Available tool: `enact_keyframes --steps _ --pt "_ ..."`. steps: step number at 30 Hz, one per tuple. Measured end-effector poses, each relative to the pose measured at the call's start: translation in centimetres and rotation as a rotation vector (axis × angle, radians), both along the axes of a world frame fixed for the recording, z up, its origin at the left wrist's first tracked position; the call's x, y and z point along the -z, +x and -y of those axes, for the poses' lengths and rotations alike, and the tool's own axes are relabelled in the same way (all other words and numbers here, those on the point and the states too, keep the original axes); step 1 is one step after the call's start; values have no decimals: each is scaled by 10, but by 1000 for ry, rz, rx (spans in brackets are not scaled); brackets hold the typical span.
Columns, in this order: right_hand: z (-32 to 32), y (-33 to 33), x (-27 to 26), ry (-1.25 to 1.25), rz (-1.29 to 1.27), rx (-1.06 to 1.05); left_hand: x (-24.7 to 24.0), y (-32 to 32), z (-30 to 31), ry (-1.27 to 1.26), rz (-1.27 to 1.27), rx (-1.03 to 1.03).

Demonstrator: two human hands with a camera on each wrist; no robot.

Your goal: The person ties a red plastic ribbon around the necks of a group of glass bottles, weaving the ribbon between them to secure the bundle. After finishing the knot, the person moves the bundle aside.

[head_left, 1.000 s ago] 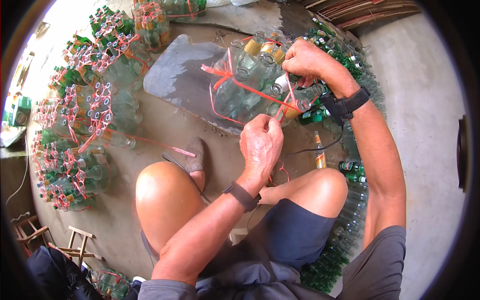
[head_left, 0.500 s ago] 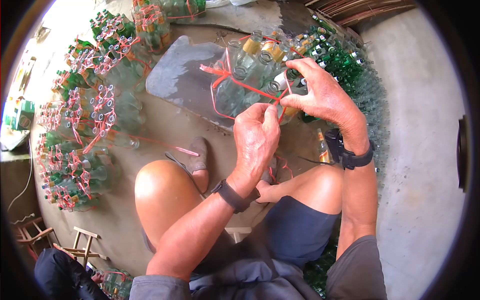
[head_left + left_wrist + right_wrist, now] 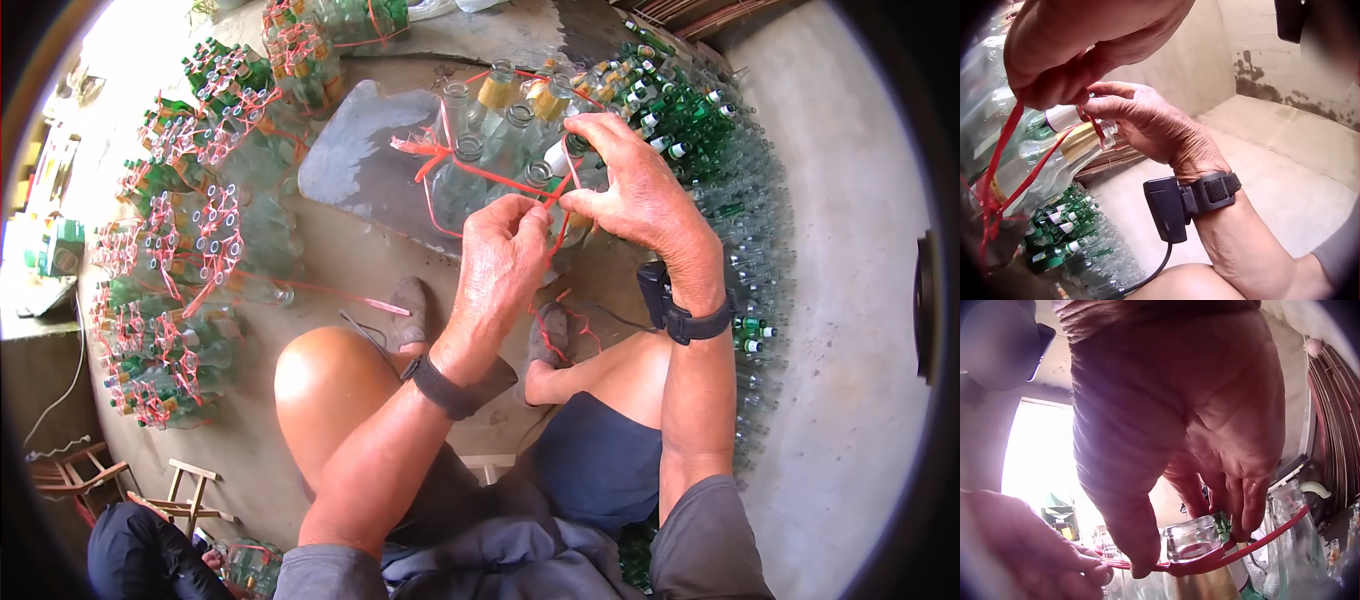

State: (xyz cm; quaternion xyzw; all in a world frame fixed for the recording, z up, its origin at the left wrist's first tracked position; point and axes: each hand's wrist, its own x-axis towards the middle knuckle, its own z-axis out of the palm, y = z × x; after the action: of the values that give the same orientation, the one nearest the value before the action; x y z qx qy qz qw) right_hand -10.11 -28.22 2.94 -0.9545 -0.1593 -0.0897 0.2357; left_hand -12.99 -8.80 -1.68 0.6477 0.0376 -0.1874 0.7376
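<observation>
Red plastic twine (image 3: pixel 500 182) runs around a bundle of glass bottles (image 3: pixel 518 135), most of them clear, some with yellow labels. My left hand (image 3: pixel 503 250) pinches the twine at the near side of the bundle, thumb against the curled forefinger. Bent over the bottle necks is my right hand (image 3: pixel 645 190), its thumb on the near side and fingers on the far side. In the right wrist view a clear bottle mouth (image 3: pixel 1191 537) sits between that thumb and the fingers, and the thumb tip presses the twine beside it.
The bundle stands by a grey slab (image 3: pixel 345 150) on the floor. Tied bottle bundles (image 3: pixel 215 230) fill the left side. Many loose green bottles (image 3: pixel 690 110) line the right wall. A wooden stool (image 3: pixel 185 495) and another person's dark-clothed leg (image 3: pixel 140 550) are at lower left.
My right hand has come back from gripping at the bundle's far right side and now spans the bottle necks near my left hand. The left hand keeps its pinch on the twine, shifting slightly.
</observation>
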Motion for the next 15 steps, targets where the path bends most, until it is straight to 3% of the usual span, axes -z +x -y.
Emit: enact_keyframes --steps 15 --pt "0 -3 5 -19 1 12 -6 0 1 119 45 -96"
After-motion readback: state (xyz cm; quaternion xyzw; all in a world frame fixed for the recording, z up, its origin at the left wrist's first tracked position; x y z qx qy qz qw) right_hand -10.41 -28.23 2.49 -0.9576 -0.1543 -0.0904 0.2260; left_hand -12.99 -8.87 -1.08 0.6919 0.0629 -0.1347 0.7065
